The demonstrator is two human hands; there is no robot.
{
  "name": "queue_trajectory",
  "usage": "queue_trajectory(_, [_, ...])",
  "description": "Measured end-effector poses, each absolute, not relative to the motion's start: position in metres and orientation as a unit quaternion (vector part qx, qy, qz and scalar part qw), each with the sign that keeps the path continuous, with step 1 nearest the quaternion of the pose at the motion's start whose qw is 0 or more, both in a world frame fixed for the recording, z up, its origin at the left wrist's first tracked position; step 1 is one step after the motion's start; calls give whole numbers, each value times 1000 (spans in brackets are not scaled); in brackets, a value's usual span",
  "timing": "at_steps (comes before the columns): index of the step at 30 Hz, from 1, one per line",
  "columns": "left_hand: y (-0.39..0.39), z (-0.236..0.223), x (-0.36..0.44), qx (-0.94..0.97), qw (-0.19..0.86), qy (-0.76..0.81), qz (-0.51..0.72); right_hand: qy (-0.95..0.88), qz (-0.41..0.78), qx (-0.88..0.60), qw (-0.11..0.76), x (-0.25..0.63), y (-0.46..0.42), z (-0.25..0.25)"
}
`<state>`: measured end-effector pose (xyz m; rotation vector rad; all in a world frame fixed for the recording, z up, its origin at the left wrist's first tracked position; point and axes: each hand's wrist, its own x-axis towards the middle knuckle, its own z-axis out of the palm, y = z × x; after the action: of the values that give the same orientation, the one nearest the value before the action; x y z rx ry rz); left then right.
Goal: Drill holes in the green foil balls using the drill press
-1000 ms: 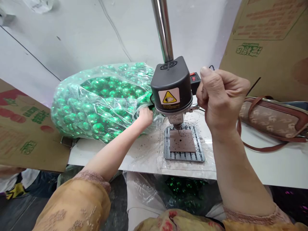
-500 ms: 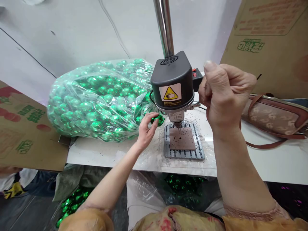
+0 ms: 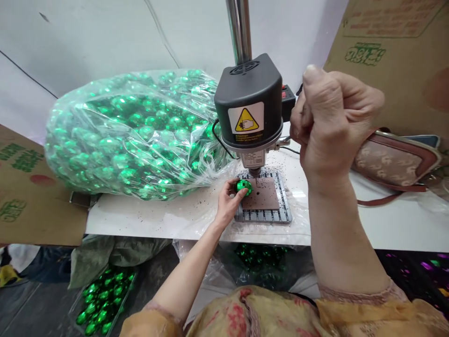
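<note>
Left hand [image 3: 228,203] in a pinching grip on a green faceted ball [image 3: 243,186], fingertips closed around it, the ball set on the brown plate [image 3: 264,195] at the plate's 9 o'clock edge, just left of the spindle tip. Plate lies on the ribbed metal base [image 3: 266,215] of a small bench drill [image 3: 249,110], black motor housing with a yellow warning sticker, chrome column [image 3: 239,28] rising at 12 o'clock. Right hand [image 3: 333,126] at 3 o'clock of the housing, raised, grip closed in a tight fist (what it holds is hidden inside the fist). Clear plastic bag [image 3: 129,133] stuffed with green balls lies at 9 o'clock of the drill, touching the housing side. White surface [image 3: 147,217] speckled with dark shavings around the base. Patterned handbag [image 3: 396,164] at 3 o'clock, against a cardboard box [image 3: 400,56]. More green balls [image 3: 101,299] below the surface edge at 7 o'clock.
</note>
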<state>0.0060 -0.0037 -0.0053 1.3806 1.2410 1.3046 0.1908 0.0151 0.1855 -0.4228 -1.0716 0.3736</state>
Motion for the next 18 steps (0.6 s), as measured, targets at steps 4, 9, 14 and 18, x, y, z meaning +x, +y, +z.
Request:
queue_trajectory(4, [5,-11,7,616,388,495,475,-501,174,-190,826,190,14,185])
queue_trajectory(9, [7,-12,12,671,339,474,459,-498,160,-188,831,190,16,185])
queue_trajectory(14, [4,-11,21,682,312,492,441,-498,164,-161,836,190,17,184])
queue_trajectory(18, [1,-14,29,670,313,495,455,-516,146,-221,814,191,16,184])
